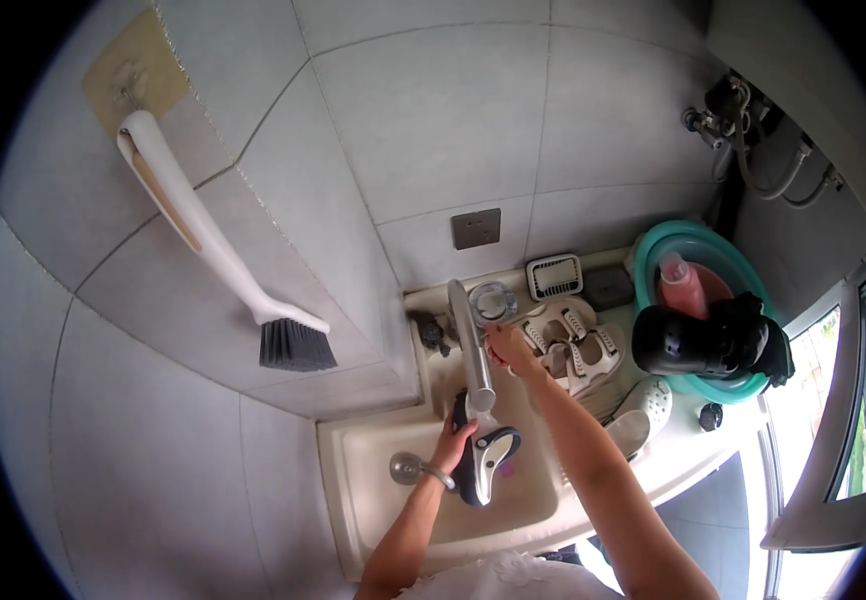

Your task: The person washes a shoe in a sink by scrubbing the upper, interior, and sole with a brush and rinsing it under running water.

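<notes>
My left hand [450, 445] grips a dark-and-white sandal [494, 455] by its dark edge, holding it tilted over the cream sink [353, 490]. The sandal sits beneath the spout end of a silver faucet [473, 345]. My right hand [513, 350] is closed beside the faucet body, its curled fingers against the side; the fingertips are partly hidden. A pair of beige strappy sandals [578, 345] lies just right of that hand. Nearer to me, a white clog [643, 415] rests on the ribbed counter.
A scrubbing brush [203, 230] hangs on the left wall. Behind the faucet are a round glass dish [493, 300] and a soap dish [555, 276]. At right, a teal basin [653, 250] holds a pink bottle [683, 288] and black items [693, 340]. An open window [853, 390] stands beyond.
</notes>
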`<state>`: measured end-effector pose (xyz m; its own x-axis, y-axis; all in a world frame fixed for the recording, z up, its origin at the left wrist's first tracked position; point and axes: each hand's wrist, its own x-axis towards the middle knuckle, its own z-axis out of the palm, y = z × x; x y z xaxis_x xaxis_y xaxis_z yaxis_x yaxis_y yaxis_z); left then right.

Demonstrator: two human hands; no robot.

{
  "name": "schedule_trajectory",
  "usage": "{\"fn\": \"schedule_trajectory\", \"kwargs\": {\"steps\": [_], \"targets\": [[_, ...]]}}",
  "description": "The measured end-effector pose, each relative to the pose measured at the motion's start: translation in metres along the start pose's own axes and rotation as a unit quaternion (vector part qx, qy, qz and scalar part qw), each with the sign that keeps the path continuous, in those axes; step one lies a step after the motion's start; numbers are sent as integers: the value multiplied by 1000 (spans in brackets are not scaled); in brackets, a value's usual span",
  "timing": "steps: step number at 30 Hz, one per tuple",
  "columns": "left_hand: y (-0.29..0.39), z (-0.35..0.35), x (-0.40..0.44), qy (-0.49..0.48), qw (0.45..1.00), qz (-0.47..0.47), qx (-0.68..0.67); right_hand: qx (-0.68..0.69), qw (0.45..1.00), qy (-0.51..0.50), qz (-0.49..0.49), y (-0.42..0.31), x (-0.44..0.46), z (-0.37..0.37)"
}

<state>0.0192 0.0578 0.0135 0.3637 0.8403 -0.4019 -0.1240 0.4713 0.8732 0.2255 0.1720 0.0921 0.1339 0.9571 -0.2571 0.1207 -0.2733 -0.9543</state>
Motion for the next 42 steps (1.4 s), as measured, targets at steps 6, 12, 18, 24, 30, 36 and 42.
{"fn": "schedule_trajectory", "kwargs": {"steps": [6, 12, 18, 24, 30, 36, 42], "targets": [[0, 1, 0, -11, 1000, -1, -2, 11, 996, 45, 80, -3, 4, 3], [17, 7, -9, -9, 1000, -12, -27, -19, 994, 4, 111, -16, -20, -2], [34, -6, -12, -58, 979, -12, -194, 7, 995, 55, -88, 57, -110, 24], [19, 2, -10, -75, 951, -103, -281, 440, 890, 66, 103, 82, -158, 24], [-17, -5, 8, -29, 934, -119, -336, 549, 826, -71, 107, 88, -174, 42], [1, -21, -26, 162, 942, 170, 239, 584, 790, -66, 175, 65, -180, 43], [44, 4, -74, -40, 870, 287, 398, 522, 838, -15, 161, 95, -171, 59]]}}
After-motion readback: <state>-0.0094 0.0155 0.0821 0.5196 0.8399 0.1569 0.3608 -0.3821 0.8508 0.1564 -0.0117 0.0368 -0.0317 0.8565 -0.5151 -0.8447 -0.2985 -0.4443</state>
